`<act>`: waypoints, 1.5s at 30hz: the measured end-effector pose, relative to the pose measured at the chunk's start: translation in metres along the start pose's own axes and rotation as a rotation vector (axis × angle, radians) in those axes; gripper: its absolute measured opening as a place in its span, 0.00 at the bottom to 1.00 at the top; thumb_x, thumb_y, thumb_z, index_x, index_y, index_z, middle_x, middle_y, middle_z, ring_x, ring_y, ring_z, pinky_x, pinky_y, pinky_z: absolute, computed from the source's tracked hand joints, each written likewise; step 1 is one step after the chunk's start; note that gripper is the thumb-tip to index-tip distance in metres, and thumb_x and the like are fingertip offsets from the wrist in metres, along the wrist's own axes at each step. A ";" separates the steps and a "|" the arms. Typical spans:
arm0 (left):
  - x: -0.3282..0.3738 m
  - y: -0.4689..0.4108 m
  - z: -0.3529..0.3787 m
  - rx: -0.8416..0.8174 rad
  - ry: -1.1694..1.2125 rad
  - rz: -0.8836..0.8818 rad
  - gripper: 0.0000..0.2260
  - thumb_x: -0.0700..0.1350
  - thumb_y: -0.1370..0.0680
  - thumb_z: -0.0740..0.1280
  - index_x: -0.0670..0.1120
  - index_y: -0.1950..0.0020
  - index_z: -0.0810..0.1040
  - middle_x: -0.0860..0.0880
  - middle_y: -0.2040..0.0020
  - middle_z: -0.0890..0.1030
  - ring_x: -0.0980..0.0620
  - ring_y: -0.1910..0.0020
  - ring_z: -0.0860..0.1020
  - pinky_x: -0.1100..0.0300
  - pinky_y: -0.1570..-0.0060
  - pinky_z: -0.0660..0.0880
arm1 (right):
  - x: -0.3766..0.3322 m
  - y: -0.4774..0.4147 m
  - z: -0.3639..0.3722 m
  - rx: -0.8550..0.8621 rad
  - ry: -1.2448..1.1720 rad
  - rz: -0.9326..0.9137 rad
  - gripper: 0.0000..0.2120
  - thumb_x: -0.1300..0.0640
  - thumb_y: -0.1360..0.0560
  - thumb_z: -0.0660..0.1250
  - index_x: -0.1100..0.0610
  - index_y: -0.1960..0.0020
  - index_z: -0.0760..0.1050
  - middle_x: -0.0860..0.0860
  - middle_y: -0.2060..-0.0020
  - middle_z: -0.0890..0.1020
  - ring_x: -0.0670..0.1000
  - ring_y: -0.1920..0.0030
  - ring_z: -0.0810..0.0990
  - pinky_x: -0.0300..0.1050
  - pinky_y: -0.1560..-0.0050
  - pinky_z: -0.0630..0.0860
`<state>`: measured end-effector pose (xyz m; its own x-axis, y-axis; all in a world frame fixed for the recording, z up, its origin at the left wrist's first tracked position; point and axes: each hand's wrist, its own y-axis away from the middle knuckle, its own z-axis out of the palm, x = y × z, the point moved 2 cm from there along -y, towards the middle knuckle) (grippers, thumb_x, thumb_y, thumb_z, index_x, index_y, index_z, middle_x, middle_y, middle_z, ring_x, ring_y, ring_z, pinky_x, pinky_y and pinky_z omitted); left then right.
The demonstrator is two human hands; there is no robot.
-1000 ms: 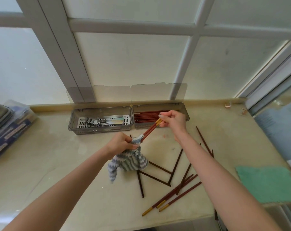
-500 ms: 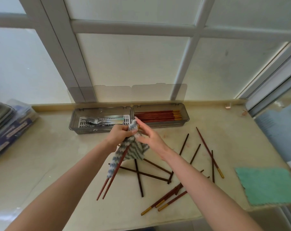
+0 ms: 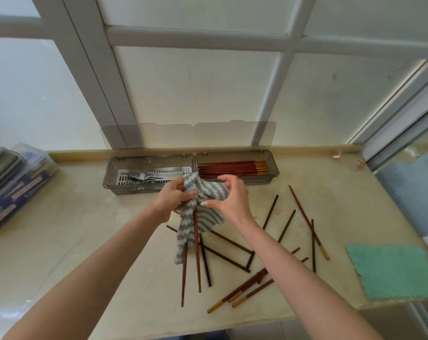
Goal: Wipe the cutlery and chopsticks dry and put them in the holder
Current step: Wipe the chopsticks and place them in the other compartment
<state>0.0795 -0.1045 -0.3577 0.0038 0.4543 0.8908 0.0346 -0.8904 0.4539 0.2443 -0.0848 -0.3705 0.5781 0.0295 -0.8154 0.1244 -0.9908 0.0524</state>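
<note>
My left hand (image 3: 175, 196) grips a grey-and-white striped cloth (image 3: 208, 192) bunched round the top ends of two dark red chopsticks (image 3: 197, 253). The chopsticks hang nearly straight down below the cloth, above the counter. My right hand (image 3: 232, 201) pinches the cloth's right side between thumb and curled fingers. Behind my hands stands the grey holder (image 3: 273, 168) with its lids raised. Its left compartment has forks (image 3: 139, 176) and its right one has chopsticks in the holder (image 3: 232, 166). Several loose chopsticks (image 3: 306, 220) lie scattered on the counter below and to the right of my hands.
A green cloth (image 3: 394, 271) lies flat at the counter's right front corner. A stack of wrapped trays (image 3: 11, 182) sits at the left edge. A frosted window (image 3: 195, 89) backs the counter, and the counter's front edge (image 3: 159, 327) runs below my arms.
A second ago my right hand held a pair by their gold ends above the cloth. Now it is on the cloth, and a pair hangs below, swung from slanting left to near vertical.
</note>
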 end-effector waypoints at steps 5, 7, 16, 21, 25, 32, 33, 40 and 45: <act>0.003 -0.002 -0.002 0.079 0.059 0.046 0.18 0.34 0.24 0.64 0.48 0.37 0.67 0.41 0.51 0.78 0.44 0.54 0.79 0.52 0.59 0.76 | -0.015 0.013 0.005 0.066 0.012 -0.124 0.07 0.54 0.28 0.72 0.53 0.54 0.75 0.46 0.57 0.78 0.43 0.59 0.75 0.33 0.57 0.70; 0.003 -0.002 0.000 0.120 0.056 0.085 0.17 0.34 0.23 0.63 0.48 0.38 0.68 0.42 0.54 0.79 0.46 0.59 0.79 0.54 0.62 0.75 | -0.016 0.013 0.013 -0.182 -0.210 0.073 0.04 0.58 0.26 0.70 0.56 0.55 0.75 0.50 0.62 0.81 0.42 0.67 0.78 0.34 0.66 0.72; -0.004 -0.004 -0.004 0.396 0.168 0.145 0.03 0.40 0.23 0.66 0.46 0.57 0.77 0.47 0.61 0.80 0.49 0.59 0.79 0.56 0.62 0.77 | -0.016 0.017 0.029 -0.462 -0.507 0.314 0.06 0.65 0.27 0.69 0.60 0.51 0.74 0.51 0.68 0.78 0.45 0.73 0.73 0.35 0.74 0.67; 0.002 -0.001 -0.003 0.413 0.252 0.170 0.04 0.41 0.23 0.65 0.43 0.54 0.78 0.47 0.60 0.81 0.52 0.60 0.79 0.58 0.61 0.77 | -0.023 0.013 0.025 -0.626 -0.439 0.279 0.02 0.64 0.27 0.70 0.59 0.54 0.79 0.53 0.65 0.82 0.44 0.72 0.76 0.33 0.71 0.70; 0.005 -0.003 -0.028 0.589 0.358 0.149 0.06 0.43 0.21 0.63 0.44 0.47 0.77 0.48 0.55 0.80 0.50 0.54 0.78 0.54 0.52 0.77 | -0.009 -0.016 -0.011 -0.394 -0.441 0.295 0.07 0.62 0.27 0.69 0.62 0.50 0.79 0.56 0.61 0.85 0.46 0.70 0.77 0.34 0.70 0.71; -0.001 0.012 -0.039 0.462 0.333 0.089 0.06 0.42 0.22 0.63 0.42 0.48 0.76 0.45 0.54 0.80 0.49 0.55 0.79 0.58 0.59 0.77 | 0.045 -0.099 -0.054 0.409 -0.999 0.682 0.07 0.64 0.24 0.67 0.67 0.49 0.74 0.61 0.63 0.82 0.53 0.68 0.82 0.40 0.69 0.80; -0.002 0.014 -0.041 0.465 0.336 0.090 0.06 0.42 0.22 0.63 0.42 0.48 0.77 0.44 0.54 0.80 0.48 0.54 0.79 0.58 0.59 0.76 | 0.050 -0.107 -0.053 0.433 -0.983 0.707 0.08 0.64 0.24 0.67 0.67 0.47 0.75 0.60 0.62 0.81 0.54 0.67 0.82 0.41 0.68 0.80; -0.005 0.029 -0.047 0.450 0.323 0.111 0.05 0.42 0.22 0.63 0.44 0.53 0.78 0.46 0.58 0.82 0.50 0.60 0.81 0.61 0.63 0.79 | 0.073 -0.145 -0.032 0.480 -0.883 0.798 0.13 0.59 0.24 0.68 0.67 0.44 0.75 0.60 0.57 0.82 0.51 0.71 0.82 0.39 0.70 0.79; -0.005 0.031 -0.043 0.402 0.349 0.108 0.06 0.42 0.22 0.63 0.43 0.50 0.78 0.48 0.60 0.83 0.53 0.62 0.82 0.62 0.65 0.79 | 0.062 -0.164 -0.015 0.032 -1.013 0.883 0.14 0.62 0.19 0.59 0.65 0.35 0.69 0.64 0.34 0.72 0.62 0.39 0.76 0.51 0.39 0.76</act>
<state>0.0375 -0.1361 -0.3473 -0.3013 0.2631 0.9165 0.4322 -0.8191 0.3772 0.2716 0.0814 -0.4209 -0.3941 -0.7124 -0.5807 -0.0042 -0.6304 0.7762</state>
